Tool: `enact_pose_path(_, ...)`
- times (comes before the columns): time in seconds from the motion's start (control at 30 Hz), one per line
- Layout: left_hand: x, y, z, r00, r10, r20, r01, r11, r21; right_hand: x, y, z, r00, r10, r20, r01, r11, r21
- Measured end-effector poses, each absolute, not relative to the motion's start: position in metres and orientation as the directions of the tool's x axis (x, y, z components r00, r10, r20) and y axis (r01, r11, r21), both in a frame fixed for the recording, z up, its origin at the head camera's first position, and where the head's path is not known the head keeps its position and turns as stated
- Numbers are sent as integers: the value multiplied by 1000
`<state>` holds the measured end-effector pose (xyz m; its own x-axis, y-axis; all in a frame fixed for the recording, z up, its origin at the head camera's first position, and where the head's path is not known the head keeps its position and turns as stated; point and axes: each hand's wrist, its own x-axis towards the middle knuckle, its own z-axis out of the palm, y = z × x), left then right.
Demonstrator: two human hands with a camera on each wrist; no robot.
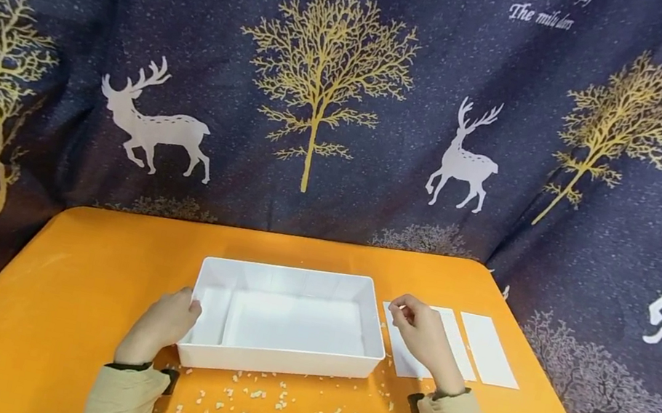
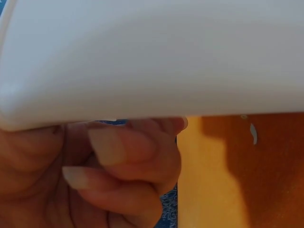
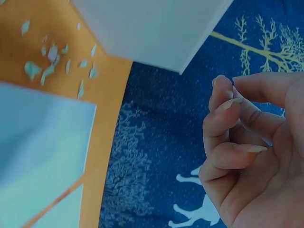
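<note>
A white rectangular tray [image 1: 277, 361] stands on the orange table, with a thin upright divider [image 1: 228, 315] near its left end. My left hand [image 1: 168, 318] grips the tray's left side at the rim. From the left wrist view, curled fingers [image 2: 126, 147] show below the tray's wall [image 2: 152, 61]. My right hand [image 1: 422, 330] hovers over white flat panels [image 1: 406, 360] just right of the tray. Its fingers curl loosely, thumb tip close to the index fingertip, and nothing shows between them in the right wrist view [image 3: 251, 142].
Small pale scraps [image 1: 279, 404] lie scattered over the orange table [image 1: 94, 268] in front of the tray. Another white panel [image 1: 488, 350] lies farther right, near the table's edge. A dark blue cloth [image 1: 335, 222] printed with deer and trees hangs behind the table and along its sides.
</note>
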<state>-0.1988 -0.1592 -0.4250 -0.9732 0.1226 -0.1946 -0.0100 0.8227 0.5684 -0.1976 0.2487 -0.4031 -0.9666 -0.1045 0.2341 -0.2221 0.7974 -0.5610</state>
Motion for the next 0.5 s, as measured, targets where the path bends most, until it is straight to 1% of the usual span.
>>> enact_pose_path(0.17,-198,-160,-424,-971,124,-202,-16,816,578,-197,241,-402,-966,-124,227,-234,791,-566)
enact_pose_path(0.5,-199,-161,-425,-971,126,-203,-14,818,575,-195,221,-397,-950,-176,259,-295,778,-555)
